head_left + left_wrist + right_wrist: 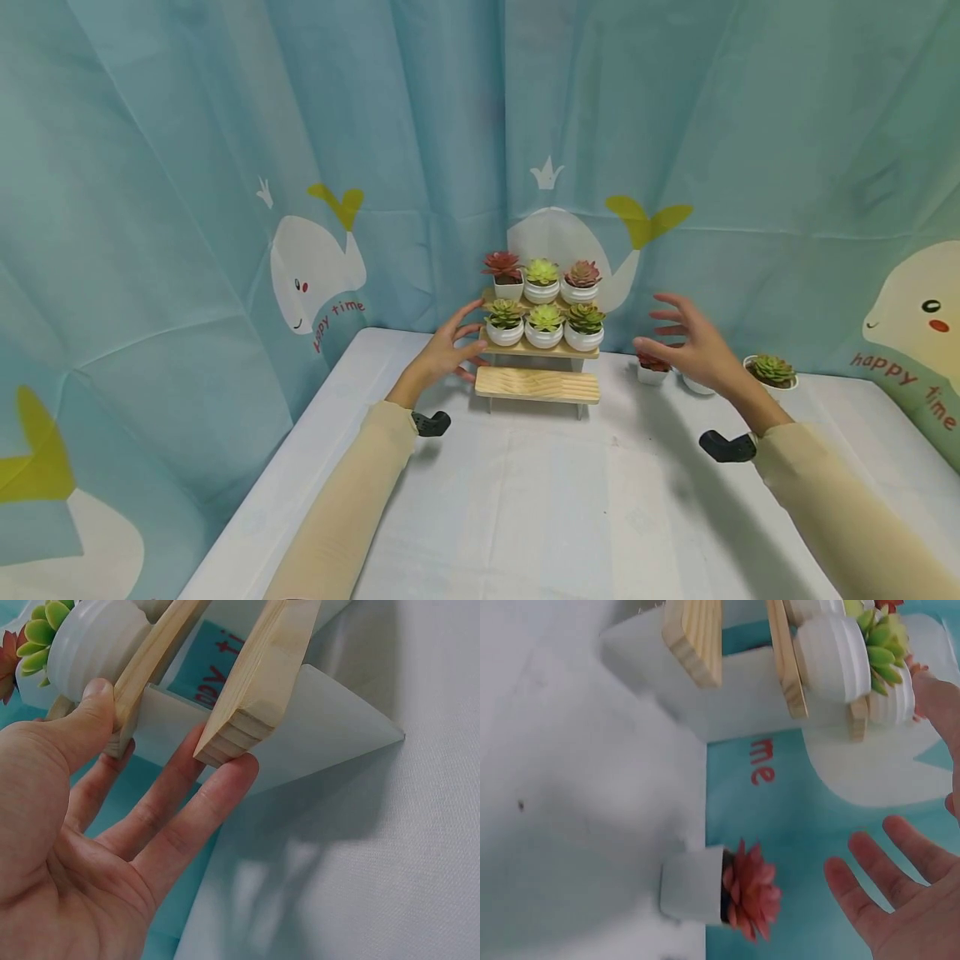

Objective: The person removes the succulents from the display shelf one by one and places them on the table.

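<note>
A three-tier wooden plant stand [537,385] with white side panels stands against the curtain. Its top tier holds a red succulent [502,265], a lime-green one [542,272] and a pinkish one [582,274], all in white pots. The middle tier carries three green succulents in round white pots; the lowest tier is bare. My left hand [444,352] grips the stand's left end. In the left wrist view the thumb lies on the middle shelf [146,664] and two fingertips touch the lowest shelf's end [244,731]. My right hand [693,343], fingers spread, hovers right of the stand, touching nothing.
Right of the stand, a red succulent in a square white pot [694,885] stands on the white-covered table [555,500]. Farther right are a partly hidden white pot [697,385] and a green succulent [771,371]. A blue whale-print curtain [442,125] hangs behind.
</note>
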### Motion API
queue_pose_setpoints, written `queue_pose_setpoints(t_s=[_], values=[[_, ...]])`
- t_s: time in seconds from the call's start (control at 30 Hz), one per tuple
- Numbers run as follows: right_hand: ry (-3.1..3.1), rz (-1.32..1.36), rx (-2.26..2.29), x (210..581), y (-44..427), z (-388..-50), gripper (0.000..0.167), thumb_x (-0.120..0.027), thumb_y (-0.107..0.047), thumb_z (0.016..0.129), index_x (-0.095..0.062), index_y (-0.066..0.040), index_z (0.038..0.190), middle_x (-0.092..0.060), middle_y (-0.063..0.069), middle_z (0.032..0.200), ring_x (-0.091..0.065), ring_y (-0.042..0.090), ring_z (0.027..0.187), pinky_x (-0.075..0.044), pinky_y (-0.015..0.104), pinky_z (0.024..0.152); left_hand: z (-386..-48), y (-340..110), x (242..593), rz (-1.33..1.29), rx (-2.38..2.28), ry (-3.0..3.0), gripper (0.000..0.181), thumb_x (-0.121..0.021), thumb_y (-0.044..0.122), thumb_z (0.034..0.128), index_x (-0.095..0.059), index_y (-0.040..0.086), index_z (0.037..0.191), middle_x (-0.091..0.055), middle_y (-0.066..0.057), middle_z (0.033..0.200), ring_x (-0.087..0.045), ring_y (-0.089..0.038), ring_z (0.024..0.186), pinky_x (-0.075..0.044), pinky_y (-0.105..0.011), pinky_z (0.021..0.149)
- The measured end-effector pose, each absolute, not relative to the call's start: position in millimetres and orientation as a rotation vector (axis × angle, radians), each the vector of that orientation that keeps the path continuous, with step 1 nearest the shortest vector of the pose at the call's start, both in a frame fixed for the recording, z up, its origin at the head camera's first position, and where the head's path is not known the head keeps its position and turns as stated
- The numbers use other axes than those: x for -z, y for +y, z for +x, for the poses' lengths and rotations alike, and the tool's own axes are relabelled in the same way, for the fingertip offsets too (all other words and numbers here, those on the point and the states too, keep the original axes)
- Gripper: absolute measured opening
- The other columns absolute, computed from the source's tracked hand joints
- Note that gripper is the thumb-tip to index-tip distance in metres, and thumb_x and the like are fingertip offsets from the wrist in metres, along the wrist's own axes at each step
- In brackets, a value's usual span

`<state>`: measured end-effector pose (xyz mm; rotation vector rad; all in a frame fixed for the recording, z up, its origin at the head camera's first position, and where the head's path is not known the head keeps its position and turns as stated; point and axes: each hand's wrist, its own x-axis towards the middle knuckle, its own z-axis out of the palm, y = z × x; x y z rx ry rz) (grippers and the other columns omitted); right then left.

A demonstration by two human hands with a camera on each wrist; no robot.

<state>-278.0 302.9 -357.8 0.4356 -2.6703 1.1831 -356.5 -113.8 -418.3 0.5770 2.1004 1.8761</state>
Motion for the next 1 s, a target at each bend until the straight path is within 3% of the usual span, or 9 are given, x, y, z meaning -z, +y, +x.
queue_pose_setpoints(t_s=[0.3,0.6,1.0], values=[[-2.667,0.452,-1.253,366,282,-286,0.087,-0.078,-0.033,0.094,-0.027,-0.010,0.161,-0.047,0.029,0.150,-0.055,0.049,0.127,-0.047,0.065,0.103,-357,-114,419,0.577,-1.870,2.094,0.076,-0.067,0.019,0.1027,-0.027,0.047,0.160,-0.030,-0.014,0.165,-0.062,-0.053,0.115,-0.063,-0.052,0.065],[-2.596,0.518,-1.357,380,265,-292,0.080,-0.076,-0.025,0.097,-0.030,-0.008,0.160,-0.051,0.028,0.147,-0.058,0.047,0.123,-0.049,0.063,0.099,-356,-113,417,0.574,-1.860,2.104,0.076,-0.067,0.020,0.1029,-0.025,0.045,0.162,-0.029,-0.016,0.165,-0.065,-0.053,0.109,-0.063,-0.053,0.066],[-2.621,0.421,-1.453,391,246,-301,0.081,-0.077,-0.038,0.095,-0.033,-0.014,0.158,-0.049,0.023,0.149,-0.057,0.043,0.125,-0.053,0.060,0.095,-355,-114,417,0.576,-1.874,2.097,0.075,-0.066,0.020,0.1030,-0.027,0.046,0.161,-0.030,-0.014,0.165,-0.059,-0.046,0.125,-0.062,-0.058,0.067]])
